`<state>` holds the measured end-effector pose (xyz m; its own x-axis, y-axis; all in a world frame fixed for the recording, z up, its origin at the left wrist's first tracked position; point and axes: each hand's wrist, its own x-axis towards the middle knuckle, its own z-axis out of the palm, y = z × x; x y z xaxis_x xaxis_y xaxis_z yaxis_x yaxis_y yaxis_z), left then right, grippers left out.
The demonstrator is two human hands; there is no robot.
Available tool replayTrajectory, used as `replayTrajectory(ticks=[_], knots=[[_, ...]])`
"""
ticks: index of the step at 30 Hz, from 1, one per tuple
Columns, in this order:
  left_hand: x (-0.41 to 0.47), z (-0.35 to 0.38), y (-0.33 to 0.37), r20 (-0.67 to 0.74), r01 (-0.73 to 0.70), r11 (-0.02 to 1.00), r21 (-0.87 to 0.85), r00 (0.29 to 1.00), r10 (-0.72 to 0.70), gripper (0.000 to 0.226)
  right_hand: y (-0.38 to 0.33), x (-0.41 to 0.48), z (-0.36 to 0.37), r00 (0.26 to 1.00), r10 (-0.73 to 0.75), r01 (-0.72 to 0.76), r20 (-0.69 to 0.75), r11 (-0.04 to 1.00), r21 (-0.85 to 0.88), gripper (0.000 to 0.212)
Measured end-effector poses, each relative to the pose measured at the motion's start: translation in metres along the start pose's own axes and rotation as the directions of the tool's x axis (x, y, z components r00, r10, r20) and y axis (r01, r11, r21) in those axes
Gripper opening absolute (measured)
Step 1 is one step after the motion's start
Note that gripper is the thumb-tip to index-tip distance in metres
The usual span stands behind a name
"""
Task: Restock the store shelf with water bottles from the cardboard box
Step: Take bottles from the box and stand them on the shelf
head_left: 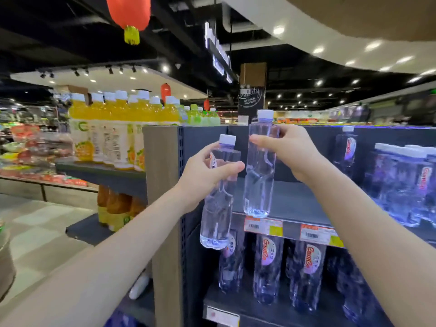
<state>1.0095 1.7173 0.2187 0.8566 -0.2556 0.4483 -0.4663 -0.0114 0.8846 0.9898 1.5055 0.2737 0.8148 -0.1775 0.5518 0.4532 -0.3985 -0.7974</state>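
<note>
My left hand grips a clear water bottle with a white cap, held just in front of the shelf's left end. My right hand holds a second clear water bottle near its neck, upright, its base hovering at the front edge of the dark upper shelf. Stocked water bottles stand at the right of that shelf. More labelled bottles fill the shelf below. The cardboard box is out of view.
A wooden upright post bounds the shelf on the left. Beyond it, an end shelf carries orange juice bottles. Price tags hang along the shelf edge. Tiled floor lies at left.
</note>
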Motion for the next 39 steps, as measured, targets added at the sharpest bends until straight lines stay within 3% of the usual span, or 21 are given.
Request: replayTrajectory(ticks=[4, 8, 13, 22, 25, 29, 34, 39], knots=[[0.022, -0.018, -0.003, 0.084, -0.005, 0.998, -0.063, 0.996, 0.01, 0.067, 0.006, 0.033, 0.022, 0.999, 0.007, -0.009, -0.032, 0.999, -0.049, 0.018], [0.031, -0.019, -0.012, 0.129, 0.003, 0.991, -0.133, 0.992, 0.015, 0.07, 0.026, 0.057, 0.036, 0.998, 0.049, -0.051, -0.034, 0.996, -0.07, 0.027], [0.031, -0.014, -0.017, 0.166, 0.005, 0.981, -0.196, 0.986, 0.029, 0.049, 0.056, 0.081, 0.043, 0.993, 0.109, -0.11, -0.05, 0.994, -0.026, 0.031], [0.05, 0.003, -0.027, 0.146, 0.0, 0.961, -0.276, 0.988, 0.041, 0.049, 0.095, 0.122, 0.045, 0.986, 0.154, -0.154, -0.068, 0.988, 0.007, 0.036], [0.056, 0.006, -0.032, 0.139, -0.013, 0.963, -0.269, 0.989, 0.052, 0.049, 0.104, 0.126, 0.044, 0.988, 0.153, -0.153, -0.014, 0.988, -0.003, 0.037], [0.061, 0.007, -0.04, 0.13, -0.027, 0.961, -0.277, 0.989, 0.065, 0.047, 0.112, 0.124, 0.041, 0.977, 0.164, -0.142, 0.134, 0.977, -0.158, 0.055], [0.065, 0.005, -0.048, 0.121, -0.043, 0.959, -0.279, 0.989, 0.079, 0.036, 0.125, 0.123, 0.042, 0.972, 0.191, -0.16, 0.138, 0.965, -0.21, 0.074], [0.069, 0.002, -0.054, 0.109, -0.053, 0.959, -0.278, 0.99, 0.087, 0.033, 0.129, 0.119, 0.05, 0.98, 0.179, -0.165, 0.085, 0.975, -0.15, 0.062]])
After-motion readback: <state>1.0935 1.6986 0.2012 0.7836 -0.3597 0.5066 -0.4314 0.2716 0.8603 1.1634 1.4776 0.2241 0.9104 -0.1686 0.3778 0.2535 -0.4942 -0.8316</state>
